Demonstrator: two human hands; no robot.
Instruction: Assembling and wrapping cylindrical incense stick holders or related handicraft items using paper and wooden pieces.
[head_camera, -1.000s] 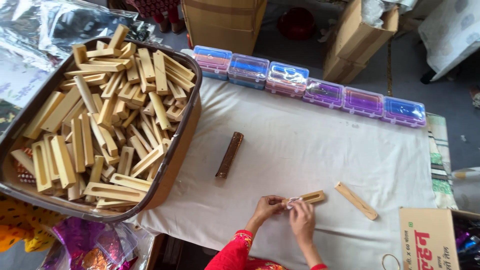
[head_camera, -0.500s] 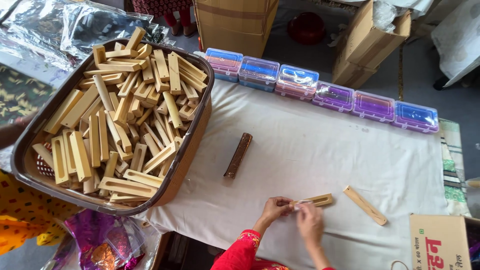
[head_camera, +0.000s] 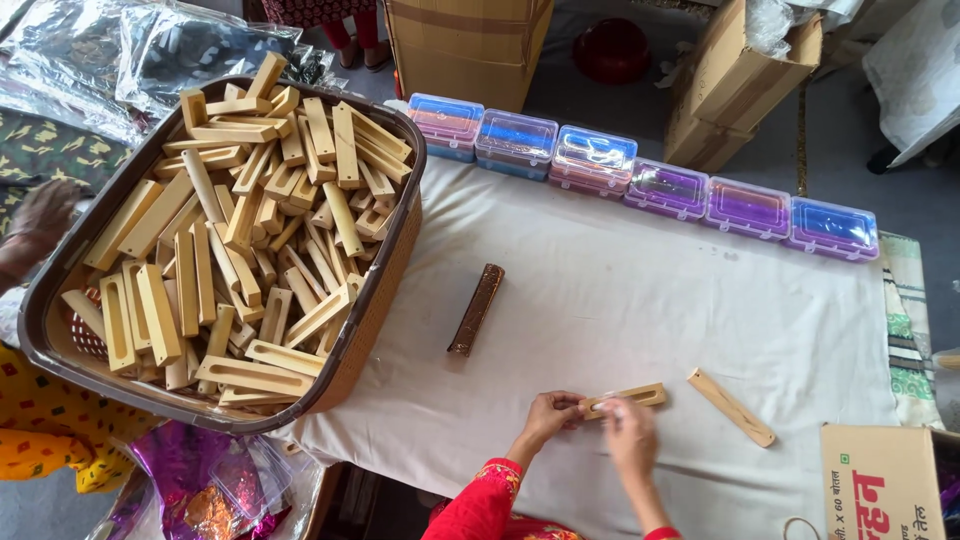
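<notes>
My left hand (head_camera: 549, 414) pinches the near end of a small pale wooden slotted block (head_camera: 640, 396) lying on the white cloth (head_camera: 640, 290). My right hand (head_camera: 628, 436) rests on top of the same block, fingers curled over it. A second pale wooden piece (head_camera: 731, 407) lies flat just to the right of my hands. A dark brown patterned strip (head_camera: 476, 309) lies alone on the cloth, farther from me and to the left.
A large brown basket (head_camera: 372, 340) heaped with several pale wooden blocks fills the left. Several clear plastic boxes (head_camera: 640, 180) with blue and purple contents line the far edge. Cardboard boxes (head_camera: 745, 75) stand behind. Another carton (head_camera: 880, 480) sits at lower right. Another person's hand (head_camera: 40, 215) shows at left.
The view has shifted slightly, with the basket now lower in frame. My hands stay on the wooden block, working at its near end. The other pieces have not moved.
</notes>
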